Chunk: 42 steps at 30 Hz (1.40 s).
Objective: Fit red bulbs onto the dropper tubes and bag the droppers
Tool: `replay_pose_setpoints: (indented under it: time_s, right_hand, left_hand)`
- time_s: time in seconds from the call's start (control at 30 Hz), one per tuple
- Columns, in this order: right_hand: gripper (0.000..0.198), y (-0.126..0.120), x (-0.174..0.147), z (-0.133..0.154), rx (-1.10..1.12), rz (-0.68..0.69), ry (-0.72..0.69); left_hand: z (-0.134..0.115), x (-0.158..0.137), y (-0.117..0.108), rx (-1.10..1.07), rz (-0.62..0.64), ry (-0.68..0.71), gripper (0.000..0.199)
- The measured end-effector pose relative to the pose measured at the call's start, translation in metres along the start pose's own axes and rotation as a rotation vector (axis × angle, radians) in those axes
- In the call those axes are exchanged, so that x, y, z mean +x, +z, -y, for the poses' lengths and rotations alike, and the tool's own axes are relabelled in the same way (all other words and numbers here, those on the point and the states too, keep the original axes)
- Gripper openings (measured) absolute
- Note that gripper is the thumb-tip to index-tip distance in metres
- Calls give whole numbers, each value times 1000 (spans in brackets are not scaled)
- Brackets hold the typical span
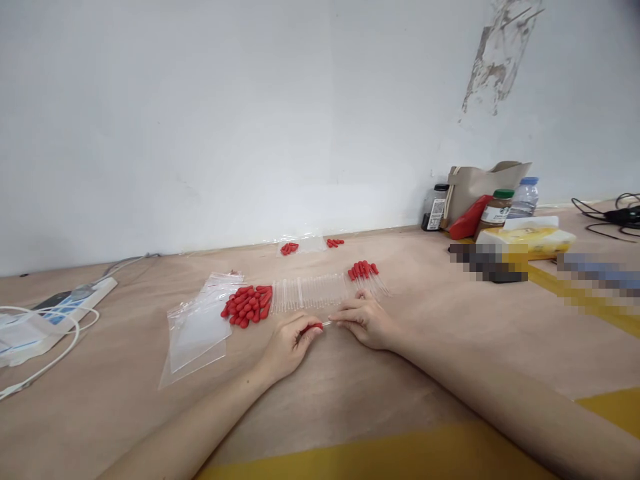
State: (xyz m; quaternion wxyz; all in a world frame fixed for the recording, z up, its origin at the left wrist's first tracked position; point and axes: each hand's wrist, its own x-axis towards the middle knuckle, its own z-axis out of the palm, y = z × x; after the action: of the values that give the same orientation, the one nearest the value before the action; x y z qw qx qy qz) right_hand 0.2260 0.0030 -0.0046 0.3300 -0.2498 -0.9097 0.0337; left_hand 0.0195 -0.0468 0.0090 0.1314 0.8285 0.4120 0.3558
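Note:
Pinched in my left hand [289, 345] is a red rubber dropper bulb [315, 326], mostly covered by the fingers. My right hand [364, 321] grips a thin clear dropper tube [327, 323], whose left end meets the bulb's mouth; whether it sits inside I cannot tell. A pile of loose red bulbs [246, 307] lies beyond my left hand. Side by side behind both hands runs a row of clear tubes [310, 291]. Just past my right hand rests a group of droppers with red bulbs fitted [363, 269].
Clear plastic bags [200, 333] lie at left, near a white power strip [75, 313] and cables. More red bulbs [289, 248] are by the wall on clear plastic. A tissue pack [525, 240], jars, a bottle and a grey bag [475, 190] stand back right.

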Motion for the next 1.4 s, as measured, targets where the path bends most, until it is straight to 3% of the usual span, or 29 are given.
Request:
replay_pose_setpoints:
  time_s: [0.3, 0.57, 0.73, 0.97, 1.03, 1.13, 1.27, 1.4]
  right_hand:
    - [25, 1, 0, 11, -212, -61, -99]
    - [21, 7, -1, 20, -184, -63, -71]
    - [21, 5, 3, 20, -168, -10, -63]
    - [20, -11, 4, 23, -387, 88, -27]
    - [20, -14, 3, 21, -388, 84, 64]
    - [21, -20, 3, 8, -302, 13, 374]
    - [26, -28, 12, -19, -154, -51, 823]
    - [32, -28, 29, -39, -174, -31, 938]
  left_hand:
    - [1, -2, 3, 82, 56, -14, 18]
    - [1, -3, 4, 132, 77, 72, 18]
    - [1, -1, 2, 134, 53, 58, 16]
    - [6, 0, 0, 109, -15, 46, 16]
    - [9, -1, 0, 132, -52, 6, 22]
    - [14, -4, -2, 187, -73, -75, 31]
    - [18, -5, -4, 200, 1, -48, 16]
    - [18, -4, -4, 206, 33, -30, 12]
